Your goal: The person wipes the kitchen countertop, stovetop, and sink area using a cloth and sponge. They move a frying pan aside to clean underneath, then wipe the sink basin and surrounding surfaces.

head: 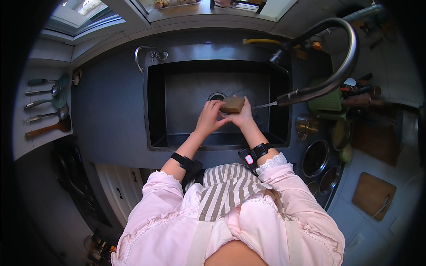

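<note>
My right hand [245,114] holds a brown rectangular block [232,104], perhaps a bar of soap or a sponge, over the basin of a dark metal sink [218,149]. The fingers of my left hand [209,117] rest against the block's left side. Behind both hands the round drain [217,96] partly shows. From the right, a thin stream of water comes out of the spout of a large curved faucet [278,99] towards my right hand. What the block is made of cannot be told.
A small curved tap [156,55] stands at the sink's back left. Several utensils hang on the left wall, among them a wooden spatula [50,129]. To the right are a green knife holder [324,99], a glass mug [305,124], metal bowls [315,158] and a cutting board [372,194].
</note>
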The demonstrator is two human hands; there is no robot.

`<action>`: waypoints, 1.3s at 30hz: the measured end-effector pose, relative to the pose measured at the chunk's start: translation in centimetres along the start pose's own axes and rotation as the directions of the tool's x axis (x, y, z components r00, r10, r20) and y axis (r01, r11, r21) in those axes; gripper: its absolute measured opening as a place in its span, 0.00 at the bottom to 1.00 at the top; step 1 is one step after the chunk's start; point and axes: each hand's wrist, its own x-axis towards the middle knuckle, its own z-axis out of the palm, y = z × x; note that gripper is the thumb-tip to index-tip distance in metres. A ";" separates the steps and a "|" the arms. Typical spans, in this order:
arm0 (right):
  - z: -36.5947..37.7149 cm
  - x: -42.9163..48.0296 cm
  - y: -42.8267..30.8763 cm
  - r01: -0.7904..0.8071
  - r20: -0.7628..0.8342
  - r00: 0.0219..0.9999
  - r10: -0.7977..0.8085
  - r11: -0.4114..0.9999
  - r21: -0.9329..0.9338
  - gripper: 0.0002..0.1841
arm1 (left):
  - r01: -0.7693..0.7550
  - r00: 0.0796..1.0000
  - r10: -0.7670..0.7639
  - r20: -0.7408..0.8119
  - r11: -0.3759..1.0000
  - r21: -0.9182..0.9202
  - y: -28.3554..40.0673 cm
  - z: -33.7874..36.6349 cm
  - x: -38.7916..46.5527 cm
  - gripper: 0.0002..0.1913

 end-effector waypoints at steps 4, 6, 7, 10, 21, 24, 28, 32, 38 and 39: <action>-1.4 1.5 0.3 0.052 0.044 0.998 -0.047 0.992 -0.119 0.31 | 0.125 0.992 -0.119 0.049 0.982 -0.141 1.5 1.4 1.4 0.30; -1.5 1.5 0.4 0.050 0.091 0.995 -0.038 0.990 -0.131 0.35 | 0.136 0.989 -0.123 0.086 0.976 -0.169 1.0 1.9 2.0 0.27; -2.2 1.5 -0.1 -0.006 0.189 0.982 0.022 0.997 -0.082 0.34 | 0.187 0.980 -0.175 0.089 0.971 -0.150 1.4 1.3 2.6 0.21; -3.4 1.1 -1.0 0.039 0.013 0.999 -0.037 0.966 -0.255 0.25 | 0.162 0.987 -0.162 0.000 0.987 -0.015 0.2 -1.0 4.2 0.16; -6.7 6.6 -6.9 0.090 0.115 0.987 -0.109 0.983 0.159 0.09 | -0.532 0.735 0.573 -0.362 0.819 0.215 7.9 -10.1 27.0 0.16; -6.7 6.7 -7.3 0.111 0.099 0.987 -0.127 0.983 0.148 0.09 | -0.505 0.720 0.633 -0.283 0.759 0.411 8.1 -8.3 32.5 0.14; -7.1 5.0 -7.0 0.106 0.093 0.988 -0.125 0.978 0.180 0.08 | -0.388 0.722 0.661 -0.206 0.634 0.669 5.7 -6.6 36.8 0.11; -8.2 3.9 -6.7 0.054 0.136 0.988 -0.077 0.985 0.165 0.09 | -0.408 0.751 0.639 -0.166 0.647 0.644 4.0 -5.8 38.9 0.07; -10.6 5.5 -7.0 0.053 0.121 0.991 0.057 0.662 -0.748 0.07 | -0.312 0.777 0.506 -0.375 0.826 0.469 5.1 -4.0 29.5 0.14; -11.8 6.9 -7.3 0.104 0.103 0.995 -0.020 0.316 -0.943 0.12 | -0.267 0.899 0.305 -0.314 0.951 0.157 3.1 -2.4 26.7 0.13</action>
